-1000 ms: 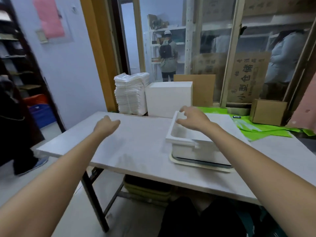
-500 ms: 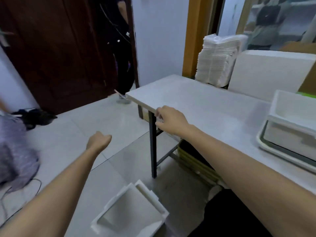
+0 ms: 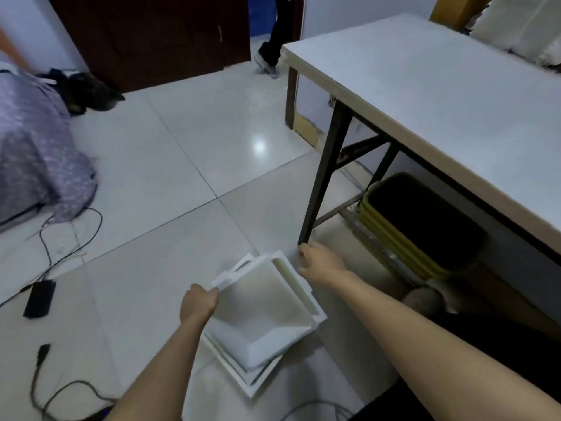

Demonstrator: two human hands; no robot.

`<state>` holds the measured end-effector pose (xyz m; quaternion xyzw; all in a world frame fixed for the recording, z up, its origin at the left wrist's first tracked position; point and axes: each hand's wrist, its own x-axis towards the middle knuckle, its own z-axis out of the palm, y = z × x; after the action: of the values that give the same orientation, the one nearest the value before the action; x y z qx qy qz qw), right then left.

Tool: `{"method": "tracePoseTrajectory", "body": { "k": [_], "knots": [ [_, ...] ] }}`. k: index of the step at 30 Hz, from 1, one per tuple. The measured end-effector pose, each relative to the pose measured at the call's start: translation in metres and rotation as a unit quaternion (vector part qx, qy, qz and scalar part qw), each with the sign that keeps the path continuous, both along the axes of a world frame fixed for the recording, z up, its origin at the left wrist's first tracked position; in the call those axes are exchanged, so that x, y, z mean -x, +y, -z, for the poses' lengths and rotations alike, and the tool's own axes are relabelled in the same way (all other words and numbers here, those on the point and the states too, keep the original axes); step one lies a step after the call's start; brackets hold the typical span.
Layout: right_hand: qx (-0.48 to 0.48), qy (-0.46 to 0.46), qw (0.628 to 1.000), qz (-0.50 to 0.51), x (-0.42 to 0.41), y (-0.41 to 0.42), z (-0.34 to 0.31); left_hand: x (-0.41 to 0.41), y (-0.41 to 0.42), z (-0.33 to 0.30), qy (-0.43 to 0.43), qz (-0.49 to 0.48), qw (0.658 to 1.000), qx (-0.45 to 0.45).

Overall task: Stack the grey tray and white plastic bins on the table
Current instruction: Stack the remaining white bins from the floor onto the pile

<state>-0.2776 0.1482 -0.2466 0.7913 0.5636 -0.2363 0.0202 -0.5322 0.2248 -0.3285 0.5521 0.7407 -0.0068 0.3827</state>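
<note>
A stack of white plastic bins [image 3: 264, 311] sits on the tiled floor below me, left of the table leg. My left hand [image 3: 197, 303] grips the top bin's left rim, fingers curled over the edge. My right hand [image 3: 320, 264] rests at the bin's far right corner, fingers bent against the rim; whether it holds the rim is unclear. The white table [image 3: 440, 95] fills the upper right. The grey tray and the bin on the table are out of view.
A dark table leg [image 3: 321, 174] stands just beyond my right hand. A yellow-rimmed dark crate [image 3: 422, 220] sits under the table. Cables and a black adapter [image 3: 39, 297] lie on the floor at left. Purple cloth [image 3: 36, 147] is far left. A person's legs [image 3: 273, 34] stand in the doorway.
My view has dropped from the table to the floor. Both hands came down from table height to the bins on the floor, and my left hand took hold of the top bin's rim.
</note>
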Motion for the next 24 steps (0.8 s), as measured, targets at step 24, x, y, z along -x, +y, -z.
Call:
{"method": "tracePoseTrajectory", "body": {
  "k": [24],
  "knots": [
    [0.194,0.107,0.975,0.016,0.029,-0.002,0.148,0.033,-0.043,0.155,-0.204,-0.269,0.930,0.144]
  ]
}}
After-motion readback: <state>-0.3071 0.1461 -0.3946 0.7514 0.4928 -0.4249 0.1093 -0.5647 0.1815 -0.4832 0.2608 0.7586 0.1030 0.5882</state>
